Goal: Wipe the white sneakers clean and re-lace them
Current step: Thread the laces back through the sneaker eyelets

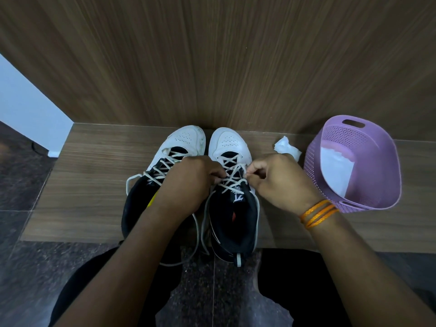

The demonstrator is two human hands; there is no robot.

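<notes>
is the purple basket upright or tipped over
Tipped. The purple basket lies on its side on the wooden ledge, its open mouth facing the camera, with a white sheet showing inside.

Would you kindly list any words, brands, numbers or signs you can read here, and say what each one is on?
No readable words or numbers.
White logo mark on the black tongue of the right sneaker: a symbol, too small to read as letters.
Left sneaker: its tongue is hidden by the left hand.
Purple basket and crumpled tissue: no text.
</notes>
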